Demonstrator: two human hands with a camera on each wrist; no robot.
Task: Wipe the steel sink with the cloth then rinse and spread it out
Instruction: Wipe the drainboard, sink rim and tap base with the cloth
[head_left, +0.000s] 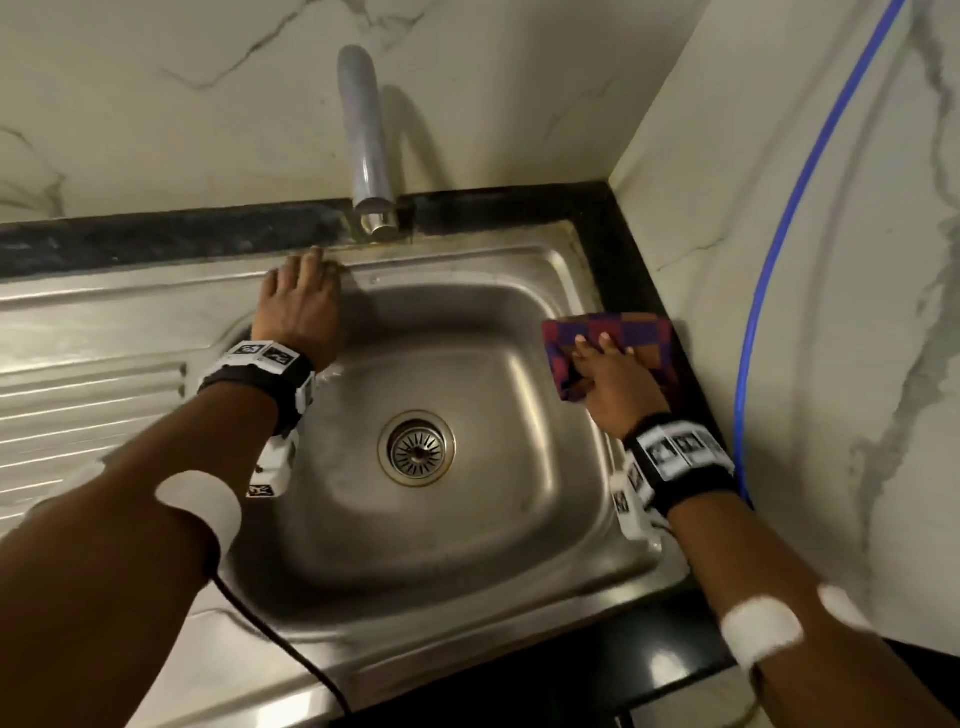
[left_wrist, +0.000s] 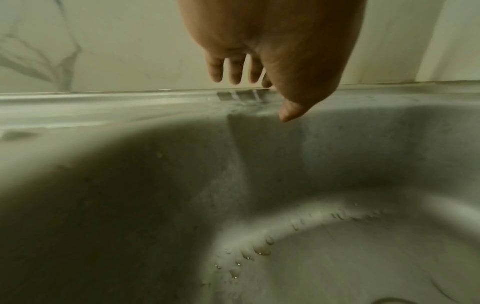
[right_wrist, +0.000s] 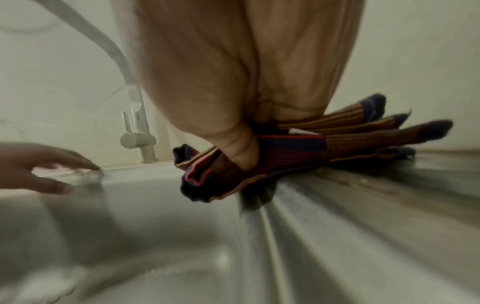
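The steel sink (head_left: 524, 400) fills the middle of the head view, its drain (head_left: 416, 448) at the bottom of the basin. A folded cloth (head_left: 641, 335) in red, blue and brown checks lies on the sink's right rim. My right hand (head_left: 605, 371) lies on it with the fingers spread over the top. In the right wrist view the thumb is tucked into the folds of the cloth (right_wrist: 298, 148). My left hand (head_left: 304, 299) rests flat on the back rim, left of the tap (head_left: 366, 140), its fingers (left_wrist: 235, 70) straight and holding nothing.
A ribbed drainboard (head_left: 88, 384) extends left of the basin. Marble walls close in behind and on the right, where a blue hose (head_left: 779, 234) runs down. A black counter strip (head_left: 628, 244) borders the sink. Water drops (left_wrist: 261, 251) cling to the basin wall.
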